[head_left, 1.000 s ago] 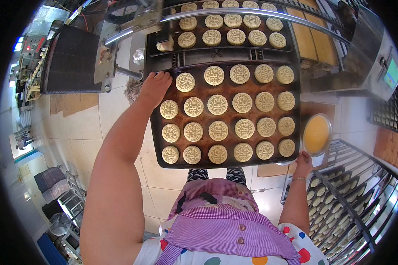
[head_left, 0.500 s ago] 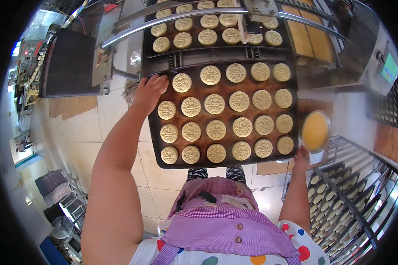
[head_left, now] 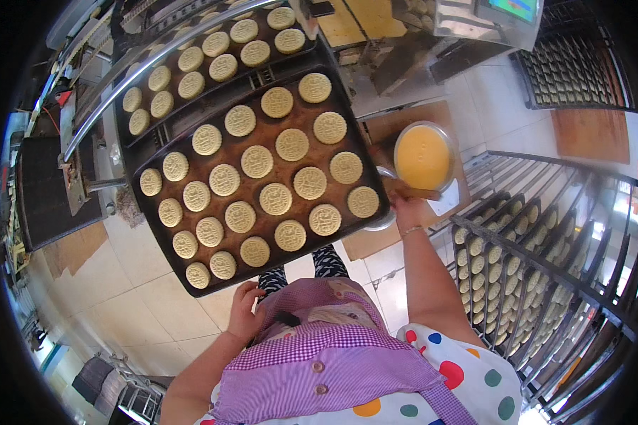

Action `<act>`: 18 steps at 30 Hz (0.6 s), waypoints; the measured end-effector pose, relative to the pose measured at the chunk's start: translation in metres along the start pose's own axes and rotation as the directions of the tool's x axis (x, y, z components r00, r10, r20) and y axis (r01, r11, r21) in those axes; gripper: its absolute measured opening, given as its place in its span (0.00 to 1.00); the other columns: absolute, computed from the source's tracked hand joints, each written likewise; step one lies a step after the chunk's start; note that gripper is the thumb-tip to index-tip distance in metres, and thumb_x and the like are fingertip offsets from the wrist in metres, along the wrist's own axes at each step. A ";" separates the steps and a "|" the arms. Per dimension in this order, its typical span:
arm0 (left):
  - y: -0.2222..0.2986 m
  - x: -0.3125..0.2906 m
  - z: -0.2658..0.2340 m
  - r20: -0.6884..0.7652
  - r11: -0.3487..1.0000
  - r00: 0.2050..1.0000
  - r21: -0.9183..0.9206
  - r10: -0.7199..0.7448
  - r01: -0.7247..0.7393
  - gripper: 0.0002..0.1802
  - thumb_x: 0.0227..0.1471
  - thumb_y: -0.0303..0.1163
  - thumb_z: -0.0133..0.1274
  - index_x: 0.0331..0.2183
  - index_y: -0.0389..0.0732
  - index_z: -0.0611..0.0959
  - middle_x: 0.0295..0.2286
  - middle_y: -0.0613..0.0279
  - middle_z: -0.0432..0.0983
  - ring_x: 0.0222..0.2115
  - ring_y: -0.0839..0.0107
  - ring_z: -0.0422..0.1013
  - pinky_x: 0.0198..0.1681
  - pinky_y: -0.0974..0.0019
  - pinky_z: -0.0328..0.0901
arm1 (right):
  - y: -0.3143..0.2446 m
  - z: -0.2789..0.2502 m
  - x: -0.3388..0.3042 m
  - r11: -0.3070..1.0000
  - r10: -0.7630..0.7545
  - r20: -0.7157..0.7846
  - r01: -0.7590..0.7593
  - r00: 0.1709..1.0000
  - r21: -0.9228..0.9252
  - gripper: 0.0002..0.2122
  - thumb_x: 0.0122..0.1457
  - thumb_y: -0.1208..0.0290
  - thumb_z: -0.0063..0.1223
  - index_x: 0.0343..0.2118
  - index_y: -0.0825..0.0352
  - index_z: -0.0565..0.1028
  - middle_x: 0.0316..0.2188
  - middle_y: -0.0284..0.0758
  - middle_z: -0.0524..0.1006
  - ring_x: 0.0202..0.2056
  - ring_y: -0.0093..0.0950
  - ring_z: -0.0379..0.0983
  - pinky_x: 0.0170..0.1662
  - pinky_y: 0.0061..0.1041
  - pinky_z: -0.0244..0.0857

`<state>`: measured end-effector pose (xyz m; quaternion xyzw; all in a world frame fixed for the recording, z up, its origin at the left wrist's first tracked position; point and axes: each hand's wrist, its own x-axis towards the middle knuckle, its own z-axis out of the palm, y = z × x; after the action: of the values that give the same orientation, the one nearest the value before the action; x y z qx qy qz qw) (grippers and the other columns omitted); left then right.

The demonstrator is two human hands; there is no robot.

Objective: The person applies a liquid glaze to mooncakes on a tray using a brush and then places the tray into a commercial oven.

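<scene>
A dark baking tray (head_left: 227, 149) with rows of pale, round, stamped mooncakes (head_left: 256, 161) lies tilted in front of me. My left hand (head_left: 244, 312) is below the tray's near edge, close to my apron, apart from the tray. Its fingers bend loosely, with nothing seen in them. At the tray's right corner, my right hand (head_left: 407, 211) closes on a flat brown wooden-looking piece (head_left: 420, 193), partly hidden by the fingers. This piece lies at the near rim of a round bowl of orange-yellow liquid (head_left: 423, 156).
Another tray of mooncakes (head_left: 222, 67) sits behind, under a metal rail (head_left: 156, 60) of a machine. On the right stands a metal rack (head_left: 546, 262) loaded with trays of cakes. A second rack (head_left: 571, 78) is farther back. A dark conveyor belt (head_left: 49, 191) is at the left.
My left hand has let go of the tray's far left corner and come back toward my apron. My view has turned to the right. My right hand is now beside the bowl's near rim.
</scene>
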<state>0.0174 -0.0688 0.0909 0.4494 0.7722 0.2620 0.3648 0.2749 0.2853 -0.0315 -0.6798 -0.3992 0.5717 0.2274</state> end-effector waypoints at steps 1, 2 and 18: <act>0.000 -0.007 0.015 -0.011 0.993 0.996 -0.080 -0.089 0.088 0.22 0.34 0.20 0.55 0.38 0.39 0.74 0.40 0.52 0.66 0.40 0.58 0.67 0.41 0.62 0.64 | -0.004 -0.028 0.008 0.995 -0.094 -0.066 0.093 0.993 -0.024 0.13 0.53 0.71 0.56 0.39 0.73 0.74 0.37 0.37 0.76 0.34 0.26 0.74 0.34 0.23 0.70; -0.007 -0.015 0.028 0.064 0.918 0.950 -0.248 -0.304 0.310 0.22 0.39 0.21 0.54 0.41 0.40 0.72 0.40 0.56 0.66 0.37 0.63 0.67 0.39 0.64 0.65 | -0.007 -0.055 0.021 0.983 -0.181 -0.118 0.176 0.976 -0.053 0.14 0.52 0.71 0.57 0.39 0.73 0.73 0.36 0.36 0.76 0.32 0.27 0.74 0.31 0.22 0.71; -0.019 0.040 0.048 0.225 -0.164 0.484 -0.972 -0.845 0.167 0.06 0.54 0.26 0.45 0.36 0.37 0.71 0.33 0.59 0.70 0.36 0.63 0.69 0.41 0.63 0.68 | -0.022 -0.124 0.088 0.985 -0.134 -0.430 0.074 0.893 -0.153 0.17 0.52 0.74 0.53 0.45 0.72 0.69 0.33 0.45 0.76 0.31 0.38 0.75 0.27 0.34 0.70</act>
<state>0.0329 -0.0390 0.0349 -0.3685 0.5808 0.6043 0.4022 0.3901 0.3873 -0.0366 -0.7823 -0.4107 0.3630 0.2960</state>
